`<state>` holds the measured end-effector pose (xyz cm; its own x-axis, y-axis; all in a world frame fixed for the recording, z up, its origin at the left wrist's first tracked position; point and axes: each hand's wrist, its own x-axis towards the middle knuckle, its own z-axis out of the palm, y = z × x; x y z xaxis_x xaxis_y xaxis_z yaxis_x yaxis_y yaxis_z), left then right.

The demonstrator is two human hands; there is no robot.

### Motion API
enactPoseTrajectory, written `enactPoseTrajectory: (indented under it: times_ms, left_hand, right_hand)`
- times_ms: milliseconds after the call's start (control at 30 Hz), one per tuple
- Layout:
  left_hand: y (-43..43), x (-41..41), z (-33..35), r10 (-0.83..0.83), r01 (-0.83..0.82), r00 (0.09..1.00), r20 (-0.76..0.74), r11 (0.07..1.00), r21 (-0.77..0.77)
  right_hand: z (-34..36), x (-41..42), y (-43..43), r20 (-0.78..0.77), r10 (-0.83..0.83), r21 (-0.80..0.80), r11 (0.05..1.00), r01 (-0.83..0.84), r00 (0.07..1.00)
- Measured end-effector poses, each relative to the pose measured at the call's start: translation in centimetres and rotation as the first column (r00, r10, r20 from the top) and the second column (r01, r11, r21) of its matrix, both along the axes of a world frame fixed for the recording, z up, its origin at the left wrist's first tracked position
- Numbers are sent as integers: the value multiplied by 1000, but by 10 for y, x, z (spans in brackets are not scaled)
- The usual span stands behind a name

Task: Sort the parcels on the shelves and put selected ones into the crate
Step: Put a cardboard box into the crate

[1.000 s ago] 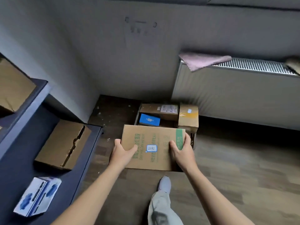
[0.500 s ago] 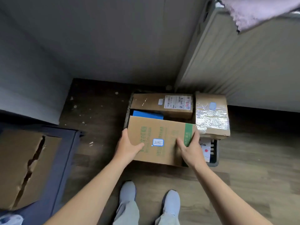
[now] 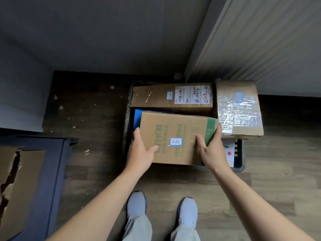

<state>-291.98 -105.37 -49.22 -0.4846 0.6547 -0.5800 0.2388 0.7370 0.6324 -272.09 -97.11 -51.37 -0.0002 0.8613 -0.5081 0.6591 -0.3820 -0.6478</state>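
Observation:
A brown cardboard parcel [image 3: 175,129] with green print and a small blue-edged label sits over the near part of the dark crate [image 3: 240,166] on the floor. My left hand [image 3: 140,152] grips its left side, thumb on top. My right hand [image 3: 211,148] grips its right end by the green stripe. Behind it in the crate lies a long brown parcel [image 3: 156,96] with a white shipping label. A taped brown parcel [image 3: 243,108] rests on the crate's right side. A blue box [image 3: 137,117] shows under the held parcel's left edge.
A dark blue shelf [image 3: 52,171] stands at the left with a torn cardboard box [image 3: 22,185] on it. A white radiator [image 3: 260,40] hangs on the wall behind the crate. My two feet in grey shoes stand on the wooden floor just before the crate.
I have stepped closer and leaned over the crate. The parcel in both hands has come down over the crate's near part, covering most of the blue box.

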Motion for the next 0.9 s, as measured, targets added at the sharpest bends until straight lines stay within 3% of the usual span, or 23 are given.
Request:
enactPoseTrajectory:
  times_ms: [167, 300, 467, 900]
  left_hand:
    - [20, 3, 7, -42, 42, 999, 5, 999, 19]
    - [22, 7, 9, -17, 17, 1000, 26, 1000, -19]
    - [11, 20, 0, -37, 42, 997, 61, 995, -90]
    - [0, 30, -7, -96, 95, 995, 4, 988, -121]
  right_hand:
    - [0, 1, 17, 65, -65, -83, 994, 71, 996]
    - [5, 6, 5, 107, -50, -48, 997, 56, 993]
    - [14, 13, 0, 196, 25, -67, 998, -12, 980]
    - [14, 33, -23, 260, 167, -76, 985, -153, 951]
